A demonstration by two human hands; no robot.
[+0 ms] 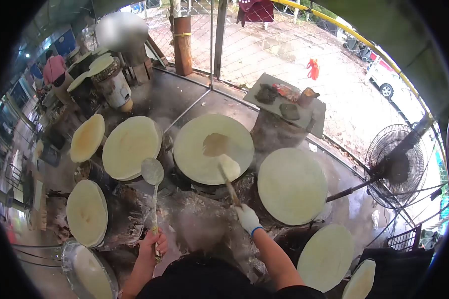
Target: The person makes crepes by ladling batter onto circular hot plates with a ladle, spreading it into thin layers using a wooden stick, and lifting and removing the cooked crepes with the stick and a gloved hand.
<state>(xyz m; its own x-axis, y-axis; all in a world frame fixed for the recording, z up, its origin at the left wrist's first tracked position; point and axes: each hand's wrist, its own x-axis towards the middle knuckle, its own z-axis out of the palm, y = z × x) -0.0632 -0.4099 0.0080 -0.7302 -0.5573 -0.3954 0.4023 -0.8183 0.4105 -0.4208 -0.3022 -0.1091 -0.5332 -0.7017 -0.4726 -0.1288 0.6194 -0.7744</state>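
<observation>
My left hand (153,244), bare, is closed around the handle of a ladle (152,172). The ladle's round bowl is up, between two of the round griddles. My right hand (248,219), in a white glove with a blue cuff, grips the wooden handle of a flat spreader (231,188). The spreader's pale head rests on a large round pancake (194,149) that covers the middle griddle. A brownish bare-looking patch shows in that pancake, just beyond the spreader's head.
More round pale pancakes (293,187) lie on griddles to both sides. At lower left is a tub (70,261) of pale batter. A fan (396,167) stands at right, and a board (264,84) with small items lies beyond. Another person (55,70) is at far left.
</observation>
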